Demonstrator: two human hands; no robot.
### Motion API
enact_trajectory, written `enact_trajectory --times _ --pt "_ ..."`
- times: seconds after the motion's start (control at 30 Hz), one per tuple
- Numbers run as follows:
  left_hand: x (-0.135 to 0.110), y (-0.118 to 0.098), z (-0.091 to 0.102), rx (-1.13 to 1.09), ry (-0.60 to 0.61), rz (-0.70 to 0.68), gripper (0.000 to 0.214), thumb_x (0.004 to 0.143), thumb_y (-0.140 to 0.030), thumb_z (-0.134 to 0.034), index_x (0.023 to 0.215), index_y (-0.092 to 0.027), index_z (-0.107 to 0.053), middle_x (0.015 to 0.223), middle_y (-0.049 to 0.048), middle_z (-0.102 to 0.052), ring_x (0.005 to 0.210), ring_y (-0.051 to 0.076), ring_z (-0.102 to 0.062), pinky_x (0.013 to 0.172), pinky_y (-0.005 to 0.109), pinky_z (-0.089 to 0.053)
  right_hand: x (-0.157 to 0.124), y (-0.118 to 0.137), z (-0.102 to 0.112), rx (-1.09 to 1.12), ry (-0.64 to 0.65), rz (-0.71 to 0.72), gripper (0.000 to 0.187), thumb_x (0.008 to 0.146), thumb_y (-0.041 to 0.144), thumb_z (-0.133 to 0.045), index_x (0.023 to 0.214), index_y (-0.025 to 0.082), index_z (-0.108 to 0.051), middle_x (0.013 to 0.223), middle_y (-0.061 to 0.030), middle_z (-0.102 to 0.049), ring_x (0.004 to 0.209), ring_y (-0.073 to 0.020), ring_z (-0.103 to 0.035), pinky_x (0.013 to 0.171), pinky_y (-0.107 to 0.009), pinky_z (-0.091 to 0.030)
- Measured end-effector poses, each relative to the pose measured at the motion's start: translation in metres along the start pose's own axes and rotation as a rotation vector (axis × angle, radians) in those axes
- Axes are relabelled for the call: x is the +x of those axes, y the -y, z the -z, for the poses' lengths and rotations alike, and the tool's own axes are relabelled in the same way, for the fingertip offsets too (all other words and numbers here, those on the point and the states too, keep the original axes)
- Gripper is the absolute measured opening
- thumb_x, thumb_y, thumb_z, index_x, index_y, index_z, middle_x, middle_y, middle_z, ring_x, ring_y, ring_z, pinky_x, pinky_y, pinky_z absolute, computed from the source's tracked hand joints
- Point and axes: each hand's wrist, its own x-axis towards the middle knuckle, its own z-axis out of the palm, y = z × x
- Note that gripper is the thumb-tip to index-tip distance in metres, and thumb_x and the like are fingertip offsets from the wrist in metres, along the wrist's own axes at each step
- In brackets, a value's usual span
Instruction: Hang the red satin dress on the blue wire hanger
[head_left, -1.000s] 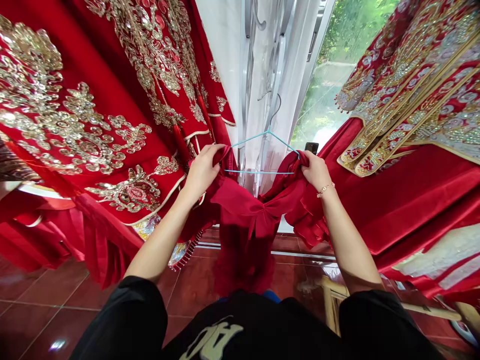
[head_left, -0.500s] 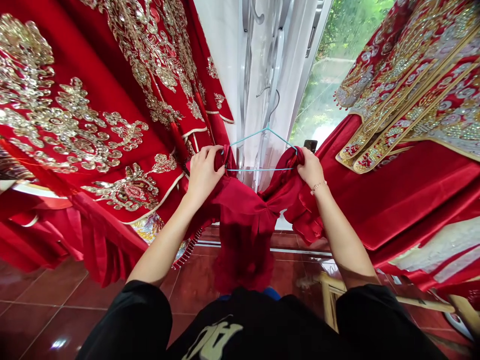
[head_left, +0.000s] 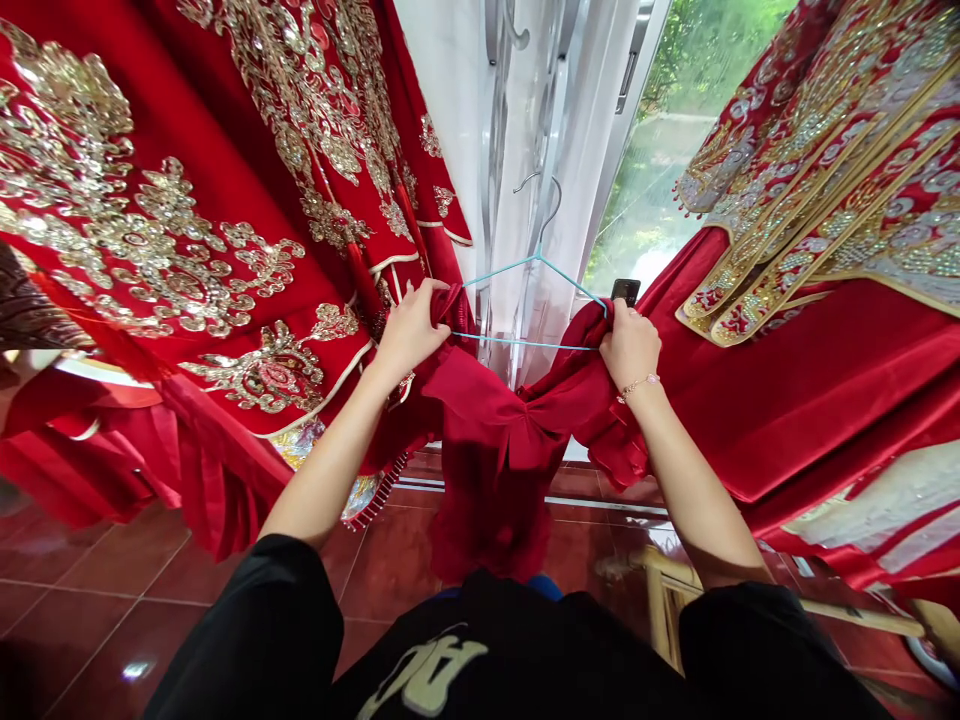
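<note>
A dark red dress (head_left: pixel 495 400) hangs from a thin light-blue wire hanger (head_left: pixel 538 257) in front of me, its skirt falling toward the floor. My left hand (head_left: pixel 415 325) is closed on the dress's left shoulder at the hanger's left end. At the other end my right hand (head_left: pixel 630 345), with a bracelet at the wrist, grips the right shoulder around the wire. A bow-like gather shows at the neckline. The hanger's grey hook points up, and whether it rests on anything cannot be told.
Red gowns with gold sequin embroidery (head_left: pixel 270 370) hang close on the left. On the right is a beaded red jacket (head_left: pixel 825 200) over a red skirt. White curtains (head_left: pixel 442 90) and a window (head_left: pixel 660 150) lie behind. A wooden chair (head_left: pixel 660 600) stands at lower right.
Both hands have moved slightly apart, the right one a little outward and down. The fabric at the neckline is spread wider, and the bow-like gather shows more plainly.
</note>
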Motion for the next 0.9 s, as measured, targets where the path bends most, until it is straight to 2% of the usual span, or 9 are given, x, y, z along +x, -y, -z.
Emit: enact_trajectory --times 0.07,0.13,0.43,0.6,0.73,0.8,0.9 --pt "0.005 0.004 0.009 -0.005 0.054 -0.024 0.059 0.077 -0.016 -0.054 0.136 -0.023 -0.049 0.132 0.0088 -0.064 0.121 0.033 -0.062 0.103 0.048 -0.049 -0.003 0.0 0.006 -0.011 0.02 0.003 0.037 0.085 0.002 -0.04 0.116 0.014 -0.057 0.104 -0.0172 -0.067 0.084 -0.0256 -0.061 0.069 -0.032 -0.037" --pt "0.008 0.007 0.014 -0.002 0.074 -0.038 0.058 0.077 -0.016 -0.055 0.134 -0.025 -0.05 0.131 0.0068 -0.065 0.117 0.032 -0.065 0.1 0.045 -0.05 -0.006 0.0 0.01 -0.018 0.036 0.01 0.036 0.086 0.003 -0.041 0.116 0.013 -0.057 0.102 -0.0172 -0.068 0.082 -0.0253 -0.061 0.066 -0.032 -0.036" --pt "0.014 0.017 0.004 -0.059 0.057 -0.121 0.051 0.078 -0.018 -0.057 0.128 -0.022 -0.047 0.138 0.0098 -0.059 0.129 0.029 -0.056 0.107 0.044 -0.046 -0.014 0.002 0.016 -0.031 0.057 0.012 0.032 0.088 0.005 -0.041 0.115 0.014 -0.057 0.099 -0.0164 -0.068 0.082 -0.0254 -0.062 0.065 -0.031 -0.034" --pt "0.016 0.01 -0.007 0.013 -0.051 -0.045 0.053 0.077 -0.015 -0.054 0.129 -0.02 -0.049 0.131 0.0092 -0.063 0.121 0.03 -0.061 0.102 0.043 -0.05 -0.017 0.001 0.014 0.003 0.019 0.013 0.031 0.086 0.005 -0.04 0.109 0.014 -0.058 0.094 -0.0161 -0.067 0.08 -0.0254 -0.061 0.065 -0.032 -0.035" --pt "0.015 -0.001 -0.016 0.115 -0.117 -0.006 0.054 0.08 -0.013 -0.049 0.134 -0.017 -0.049 0.127 0.0144 -0.064 0.119 0.031 -0.062 0.103 0.045 -0.048 -0.019 0.002 0.014 0.03 -0.004 0.019 0.033 0.083 0.004 -0.04 0.109 0.014 -0.059 0.092 -0.0167 -0.067 0.08 -0.0261 -0.061 0.068 -0.033 -0.038" --pt "0.017 -0.004 -0.012 0.156 -0.088 -0.003 0.058 0.079 -0.01 -0.047 0.137 -0.016 -0.048 0.125 0.0171 -0.064 0.112 0.032 -0.064 0.1 0.045 -0.049 -0.017 0.0 0.017 0.026 0.009 0.009 0.035 0.084 0.004 -0.04 0.111 0.015 -0.059 0.097 -0.0178 -0.067 0.081 -0.0263 -0.062 0.069 -0.033 -0.038" --pt "0.029 -0.001 0.01 0.16 -0.023 -0.041 0.06 0.076 -0.008 -0.05 0.135 -0.017 -0.051 0.115 0.0151 -0.069 0.105 0.031 -0.067 0.096 0.043 -0.05 -0.007 -0.012 0.025 0.021 0.033 -0.005 0.035 0.085 0.004 -0.042 0.113 0.015 -0.059 0.101 -0.0175 -0.067 0.08 -0.0261 -0.062 0.068 -0.032 -0.037"
